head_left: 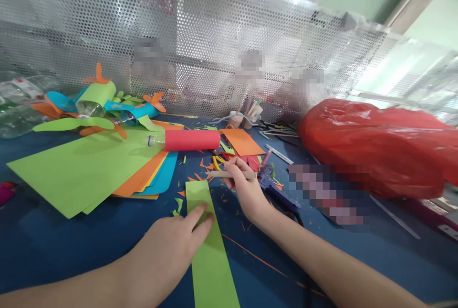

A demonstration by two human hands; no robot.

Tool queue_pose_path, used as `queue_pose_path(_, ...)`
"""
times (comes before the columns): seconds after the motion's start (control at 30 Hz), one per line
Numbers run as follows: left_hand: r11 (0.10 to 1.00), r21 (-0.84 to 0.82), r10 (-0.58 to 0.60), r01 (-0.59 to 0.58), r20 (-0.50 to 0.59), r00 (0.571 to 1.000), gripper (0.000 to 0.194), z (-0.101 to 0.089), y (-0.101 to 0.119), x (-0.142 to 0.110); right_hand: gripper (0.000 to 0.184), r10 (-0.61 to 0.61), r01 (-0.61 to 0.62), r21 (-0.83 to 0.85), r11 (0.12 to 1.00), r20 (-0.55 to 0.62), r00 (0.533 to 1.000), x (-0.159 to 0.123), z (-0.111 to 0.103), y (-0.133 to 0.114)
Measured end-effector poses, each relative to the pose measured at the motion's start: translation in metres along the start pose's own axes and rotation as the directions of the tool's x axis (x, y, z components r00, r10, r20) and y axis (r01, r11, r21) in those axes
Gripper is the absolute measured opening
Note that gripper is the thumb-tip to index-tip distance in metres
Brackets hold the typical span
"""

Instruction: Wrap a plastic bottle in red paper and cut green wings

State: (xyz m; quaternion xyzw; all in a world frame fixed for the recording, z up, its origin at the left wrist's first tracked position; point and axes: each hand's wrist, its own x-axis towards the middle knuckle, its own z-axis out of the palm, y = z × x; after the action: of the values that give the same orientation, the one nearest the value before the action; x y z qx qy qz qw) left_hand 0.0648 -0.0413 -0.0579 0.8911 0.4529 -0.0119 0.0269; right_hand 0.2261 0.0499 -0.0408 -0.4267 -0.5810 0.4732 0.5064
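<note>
A long green paper strip (pixel 211 255) lies on the blue tabletop in front of me. My left hand (pixel 171 241) rests on it with the fingers stretched out and pressing its upper part. Just beyond the strip's far end, my right hand (pixel 246 189) is closed around a pale pencil (pixel 229 174), whose tip points left above some orange scraps. Past the pencil, a plastic bottle wrapped in red paper (pixel 193 140) lies on its side. Yellow-handled pliers (pixel 217 161) are partly hidden behind my right hand, and a blue glue gun (pixel 279 191) lies to its right.
Sheets of green paper (pixel 89 165) overlap orange and blue sheets (pixel 162 174) at left. Behind them are paper-wrapped bottles with propeller-like pieces (pixel 96 98). A big red plastic bag (pixel 372 141) fills the right. Cups of pens (pixel 252 115) stand before a perforated metal screen (pixel 214 26).
</note>
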Motion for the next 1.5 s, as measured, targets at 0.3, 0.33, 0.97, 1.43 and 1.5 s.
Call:
queue_pose_path(0.3, 0.999, 0.034, -0.009, 0.007, 0.063, 0.998, 0.073, -0.007, 0.003, 0.001, 0.031, 0.122, -0.124, 0.082, 0.989, 0.039, 0.992, -0.001, 0.003, 0.007)
queue_pose_path(0.33, 1.000, 0.028, -0.011, 0.009, 0.060, 0.998, 0.073, -0.007, 0.004, 0.000, 0.033, 0.105, -0.106, 0.022, 0.994, 0.046, 0.993, -0.002, 0.003, 0.008)
queue_pose_path(0.97, 0.996, 0.089, -0.010, 0.004, 0.077, 0.997, 0.071, -0.005, 0.004, 0.001, 0.027, -0.037, 0.080, -0.325, 0.942, 0.134, 0.990, 0.004, -0.001, 0.012)
queue_pose_path(1.43, 0.998, 0.065, -0.022, 0.015, 0.112, 0.993, 0.073, -0.009, 0.004, 0.002, 0.030, 0.031, -0.014, -0.179, 0.984, 0.090, 0.995, 0.003, -0.001, 0.012)
queue_pose_path(1.5, 0.999, 0.049, -0.016, 0.011, 0.119, 0.993, 0.073, -0.009, 0.004, 0.002, 0.034, 0.058, -0.051, -0.083, 0.995, 0.080, 0.995, 0.002, 0.000, 0.011)
